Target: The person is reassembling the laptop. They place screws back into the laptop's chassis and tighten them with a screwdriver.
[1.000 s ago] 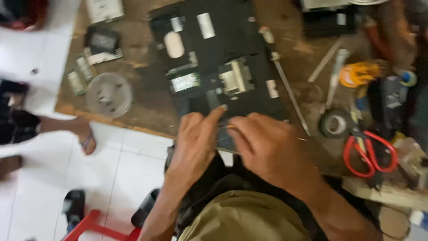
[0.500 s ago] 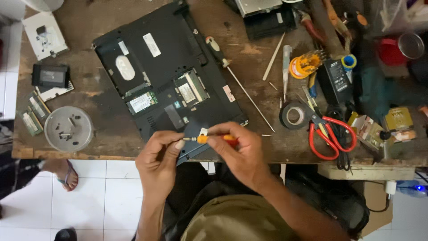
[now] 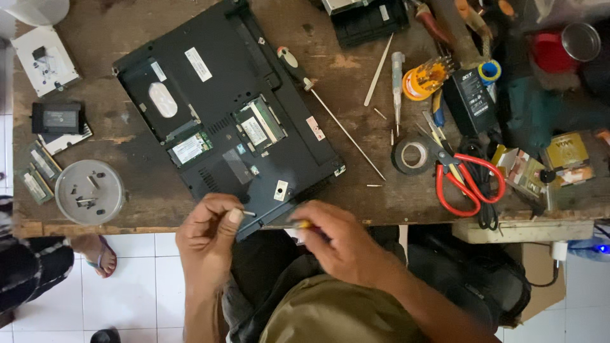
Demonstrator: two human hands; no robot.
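Wooden workbench carries everything; a black laptop lies bottom-up and skewed across its left-centre, near corner overhanging the front edge, covers off so memory and card bays show. Right end of the bench is crowded: black power adapter, red-handled scissors, roll of black tape, a long thin screwdriver lying just off the laptop's right side. Left end near the front edge: round metal lid with loose screws in it, spare memory sticks beside it. Right hand is closed around a small yellow-handled screwdriver, at the front edge by the laptop's near corner. Left hand has thumb and forefinger pinched together on the tool's tip or a small screw, can't tell which, right against that corner. Step reads as a screw coming out of or going in at the near corner. Next move calls for the tip seated square in the head, laptop steadied since it overhangs, tiny screw kept pinched.
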